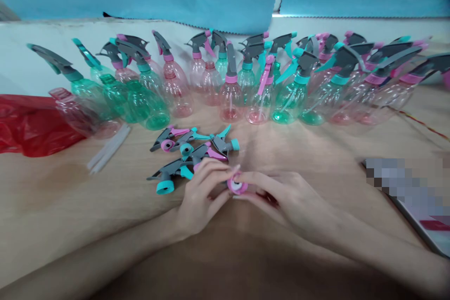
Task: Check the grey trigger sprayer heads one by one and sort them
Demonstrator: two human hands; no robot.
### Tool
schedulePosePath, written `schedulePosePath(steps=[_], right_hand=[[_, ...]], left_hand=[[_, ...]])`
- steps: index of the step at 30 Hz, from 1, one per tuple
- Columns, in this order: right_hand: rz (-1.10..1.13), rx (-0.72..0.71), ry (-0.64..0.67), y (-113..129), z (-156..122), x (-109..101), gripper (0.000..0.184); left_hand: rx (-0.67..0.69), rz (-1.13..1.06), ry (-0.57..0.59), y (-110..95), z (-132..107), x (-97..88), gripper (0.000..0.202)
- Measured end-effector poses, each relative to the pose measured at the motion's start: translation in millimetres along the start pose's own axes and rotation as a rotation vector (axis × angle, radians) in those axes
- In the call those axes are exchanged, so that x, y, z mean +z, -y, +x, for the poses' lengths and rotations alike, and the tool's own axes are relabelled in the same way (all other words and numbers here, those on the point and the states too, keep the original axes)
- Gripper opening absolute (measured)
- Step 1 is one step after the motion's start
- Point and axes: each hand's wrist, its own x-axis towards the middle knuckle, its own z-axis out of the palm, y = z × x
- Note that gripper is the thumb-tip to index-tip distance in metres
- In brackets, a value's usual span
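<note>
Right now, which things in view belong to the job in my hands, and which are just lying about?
Probably the job:
round pink plastic collar, held by left hand and right hand
grey plastic spray heads
translucent pink and green plastic bottles
thin white tubes

Apparently lying about:
glossy red plastic bag
flat, dark-edged object, blurred

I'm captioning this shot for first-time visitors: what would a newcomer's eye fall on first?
Probably the crowded row of pink and green bottles across the back, most topped with spray triggers. Next, at the centre front, the left hand and right hand pinch a pink-collared piece between them. The bright red plastic also stands out at the left edge.
</note>
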Motion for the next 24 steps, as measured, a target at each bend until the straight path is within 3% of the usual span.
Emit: schedulePosePath(steps=[4,8,13,17,24], right_hand=[[-0.269,-0.185,-0.082,-3.4,1.8,-0.8,0.023],[-0.459,-0.196,-0.197,-0.4,0.4,-0.8,0.021],[-0.260,0.045,-0.254,11.2,-6.8,9.8,0.023],[-0.022,0.227,-0.143,17.5,-9.7,12.0,0.030],[0.111,0.128,-0.121,6.3,-2.3,11.9,0.021]], left_hand=[[-0.038,-0.054,0.054,1.1,0.6,-0.4,0.026],[-0.104,-0.068,0.008,1.4,1.6,1.2,0.030],[-0.063,-0.011,-0.039,-0.5,1.0,2.4,0.027],[-0.047,-0.005,-0.032,-0.8,-0.9,1.2,0.026],[-0.043,-0.017,-0.007,-0.7,-1.8,-1.2,0.028]])
